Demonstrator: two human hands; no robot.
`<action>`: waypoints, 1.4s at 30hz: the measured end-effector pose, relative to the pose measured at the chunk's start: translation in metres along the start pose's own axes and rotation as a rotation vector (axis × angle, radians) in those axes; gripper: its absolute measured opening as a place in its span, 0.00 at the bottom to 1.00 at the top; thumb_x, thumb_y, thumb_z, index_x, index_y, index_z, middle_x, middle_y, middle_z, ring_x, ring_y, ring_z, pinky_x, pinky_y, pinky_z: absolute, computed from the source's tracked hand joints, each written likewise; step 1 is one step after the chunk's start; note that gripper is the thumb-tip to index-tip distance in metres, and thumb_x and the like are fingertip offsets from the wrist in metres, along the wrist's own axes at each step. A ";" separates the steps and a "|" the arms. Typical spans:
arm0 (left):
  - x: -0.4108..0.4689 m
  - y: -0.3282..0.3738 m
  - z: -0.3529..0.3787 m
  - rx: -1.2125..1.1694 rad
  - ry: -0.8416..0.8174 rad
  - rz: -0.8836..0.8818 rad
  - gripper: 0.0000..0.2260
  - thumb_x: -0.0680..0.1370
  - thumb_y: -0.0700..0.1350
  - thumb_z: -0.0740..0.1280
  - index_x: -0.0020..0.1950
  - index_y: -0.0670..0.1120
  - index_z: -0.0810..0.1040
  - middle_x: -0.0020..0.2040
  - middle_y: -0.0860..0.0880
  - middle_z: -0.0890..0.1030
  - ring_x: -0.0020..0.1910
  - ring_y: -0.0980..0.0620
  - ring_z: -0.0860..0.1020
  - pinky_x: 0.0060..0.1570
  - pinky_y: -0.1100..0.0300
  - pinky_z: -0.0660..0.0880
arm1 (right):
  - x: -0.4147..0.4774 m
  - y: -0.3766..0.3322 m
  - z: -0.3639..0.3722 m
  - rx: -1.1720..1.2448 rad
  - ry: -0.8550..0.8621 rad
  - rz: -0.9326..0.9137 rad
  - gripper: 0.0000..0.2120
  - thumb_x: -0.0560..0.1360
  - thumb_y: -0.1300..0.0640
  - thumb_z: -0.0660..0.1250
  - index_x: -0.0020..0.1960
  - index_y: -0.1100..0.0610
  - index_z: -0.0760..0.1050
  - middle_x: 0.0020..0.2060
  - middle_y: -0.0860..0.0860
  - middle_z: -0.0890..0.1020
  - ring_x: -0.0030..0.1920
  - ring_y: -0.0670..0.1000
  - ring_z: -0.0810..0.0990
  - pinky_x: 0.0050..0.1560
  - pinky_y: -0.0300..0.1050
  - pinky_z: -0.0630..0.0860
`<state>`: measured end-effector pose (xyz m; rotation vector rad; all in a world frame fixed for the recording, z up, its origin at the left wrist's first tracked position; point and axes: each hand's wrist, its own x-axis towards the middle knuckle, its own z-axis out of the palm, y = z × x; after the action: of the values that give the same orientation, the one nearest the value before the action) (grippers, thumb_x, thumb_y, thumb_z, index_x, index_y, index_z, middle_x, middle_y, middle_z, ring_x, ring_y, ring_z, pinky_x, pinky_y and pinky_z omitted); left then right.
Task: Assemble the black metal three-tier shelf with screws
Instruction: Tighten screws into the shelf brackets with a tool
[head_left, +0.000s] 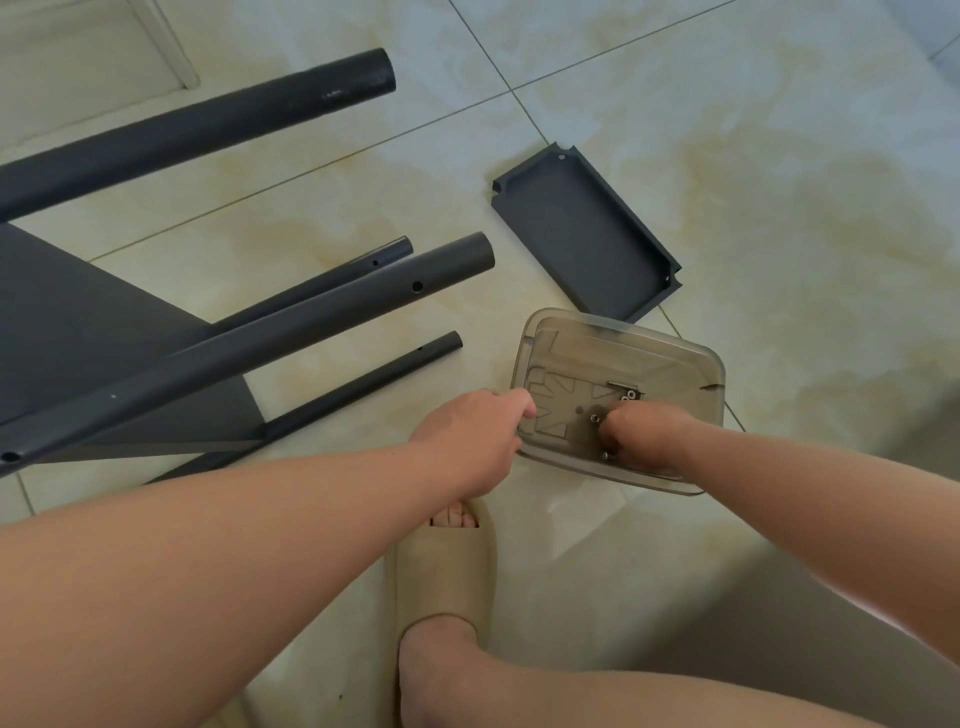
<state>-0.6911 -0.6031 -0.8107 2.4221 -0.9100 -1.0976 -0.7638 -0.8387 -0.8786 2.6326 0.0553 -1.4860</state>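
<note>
Gripping the box's left rim, the left hand steadies it while the right hand digs among screws, its grasp hidden; a tipped box could scatter them over the floor, right of the shelf.

Four black tubes lie on the floor: two thick tubes and two thin tubes. There are two black shelf pieces, one loose tray and one flat panel. One clear plastic box holds a few screws, too small to count, and one beige slipper shows.
</note>
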 end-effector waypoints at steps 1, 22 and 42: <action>0.001 0.000 0.000 0.001 -0.002 -0.005 0.17 0.83 0.41 0.61 0.71 0.53 0.68 0.64 0.49 0.76 0.48 0.53 0.71 0.46 0.59 0.67 | 0.001 0.000 -0.001 0.023 -0.022 -0.003 0.10 0.79 0.59 0.63 0.55 0.52 0.81 0.53 0.51 0.80 0.52 0.55 0.81 0.50 0.48 0.80; -0.012 0.025 -0.014 0.041 -0.149 0.028 0.29 0.83 0.44 0.63 0.80 0.56 0.54 0.67 0.47 0.75 0.59 0.47 0.77 0.55 0.51 0.77 | -0.033 -0.006 -0.041 0.481 0.187 0.091 0.04 0.78 0.56 0.68 0.53 0.53 0.76 0.48 0.52 0.81 0.48 0.55 0.80 0.49 0.48 0.79; -0.236 -0.044 -0.129 0.157 -0.125 -0.257 0.12 0.80 0.47 0.63 0.38 0.46 0.68 0.34 0.48 0.67 0.34 0.48 0.66 0.34 0.57 0.62 | -0.227 -0.191 -0.216 0.480 0.491 -0.283 0.05 0.76 0.60 0.69 0.44 0.51 0.76 0.36 0.44 0.75 0.35 0.44 0.72 0.36 0.39 0.69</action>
<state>-0.6925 -0.4078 -0.6203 2.6827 -0.7622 -1.3255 -0.7143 -0.6170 -0.5901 3.4535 0.1335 -0.9607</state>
